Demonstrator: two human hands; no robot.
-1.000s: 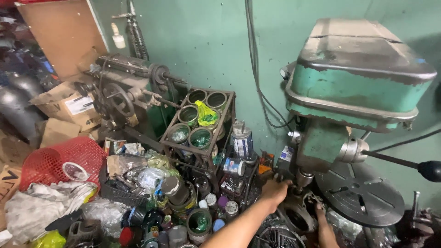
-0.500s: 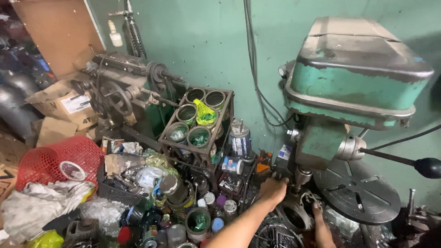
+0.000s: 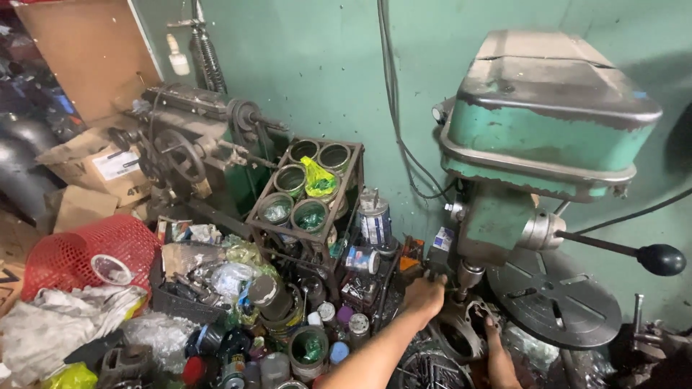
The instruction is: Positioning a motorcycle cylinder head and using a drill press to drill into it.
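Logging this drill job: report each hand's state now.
Left hand: closed around the green drill press's grey metal chuck.
Right hand: mostly hidden; cannot be told.

Green drill press, red basket

Red basket, rack of cans

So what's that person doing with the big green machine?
A person reaches both hands under a green drill press. The left hand is up by the chuck, and the right hand touches a metal part below it. Beside them stands a rack of tins amid clutter, plus a red basket.
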